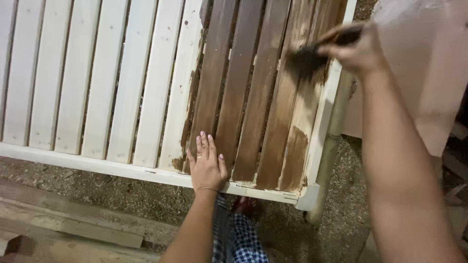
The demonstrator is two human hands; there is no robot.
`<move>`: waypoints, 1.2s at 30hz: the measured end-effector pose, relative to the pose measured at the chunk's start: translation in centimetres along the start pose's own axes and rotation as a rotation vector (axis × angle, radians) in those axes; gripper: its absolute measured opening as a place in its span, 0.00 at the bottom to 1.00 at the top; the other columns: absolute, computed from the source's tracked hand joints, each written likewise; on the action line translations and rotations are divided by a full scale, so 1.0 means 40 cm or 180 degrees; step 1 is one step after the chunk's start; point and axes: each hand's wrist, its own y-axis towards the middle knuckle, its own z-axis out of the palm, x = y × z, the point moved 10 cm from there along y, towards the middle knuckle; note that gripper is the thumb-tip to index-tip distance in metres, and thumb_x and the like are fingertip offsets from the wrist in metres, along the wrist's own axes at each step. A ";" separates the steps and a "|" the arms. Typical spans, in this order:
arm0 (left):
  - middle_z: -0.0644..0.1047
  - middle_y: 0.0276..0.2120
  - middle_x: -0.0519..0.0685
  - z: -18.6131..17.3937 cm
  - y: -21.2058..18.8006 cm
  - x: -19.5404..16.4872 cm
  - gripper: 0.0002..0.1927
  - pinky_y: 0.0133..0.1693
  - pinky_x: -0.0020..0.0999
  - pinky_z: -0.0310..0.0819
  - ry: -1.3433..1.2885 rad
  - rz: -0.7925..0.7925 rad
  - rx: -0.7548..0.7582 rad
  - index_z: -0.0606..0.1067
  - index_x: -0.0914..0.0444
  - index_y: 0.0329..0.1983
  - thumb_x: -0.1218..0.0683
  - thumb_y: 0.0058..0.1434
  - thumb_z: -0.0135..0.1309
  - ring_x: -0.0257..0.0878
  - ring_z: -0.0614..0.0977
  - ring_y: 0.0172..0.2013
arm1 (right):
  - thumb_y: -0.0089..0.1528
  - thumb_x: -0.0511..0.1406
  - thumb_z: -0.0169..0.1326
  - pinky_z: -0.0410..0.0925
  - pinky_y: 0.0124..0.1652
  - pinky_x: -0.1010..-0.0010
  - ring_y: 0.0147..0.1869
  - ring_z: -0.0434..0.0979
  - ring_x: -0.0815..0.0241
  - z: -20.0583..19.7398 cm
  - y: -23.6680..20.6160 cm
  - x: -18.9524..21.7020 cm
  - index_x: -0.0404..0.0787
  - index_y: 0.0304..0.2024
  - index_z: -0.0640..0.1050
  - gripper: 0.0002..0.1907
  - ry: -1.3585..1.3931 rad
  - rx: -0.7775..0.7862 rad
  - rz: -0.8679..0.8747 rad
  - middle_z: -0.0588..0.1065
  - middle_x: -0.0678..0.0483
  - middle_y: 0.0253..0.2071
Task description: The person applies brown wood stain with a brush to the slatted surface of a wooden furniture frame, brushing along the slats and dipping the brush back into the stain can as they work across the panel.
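Our left hand [207,165] lies flat, fingers together and holding nothing, low in the middle of the frame, pressed on the bottom rail and lower slats of the slatted wooden panel [97,83]. Below it we see our blue checked garment [241,241], gravel ground [122,195] and rough planks [73,224] at lower left. Farther up, at upper right, our right hand [358,48] is closed around a dark paintbrush [312,58], its bristles blurred against a slat near the panel's right edge. Brown stain [243,97] covers the right-hand slats; those to the left stay pale. A pale board [424,73] leans at far right.
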 end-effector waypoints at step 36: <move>0.38 0.77 0.52 0.038 -0.044 -0.229 0.36 0.69 0.58 0.21 -0.0332 0.0395 0.0430 0.40 0.65 0.76 0.45 0.69 0.29 0.44 0.40 0.75 | 0.52 0.39 0.65 0.78 0.40 0.71 0.40 0.84 0.63 0.213 -0.639 -0.058 0.53 0.41 0.86 0.13 -0.0563 0.2312 0.1031 0.84 0.59 0.34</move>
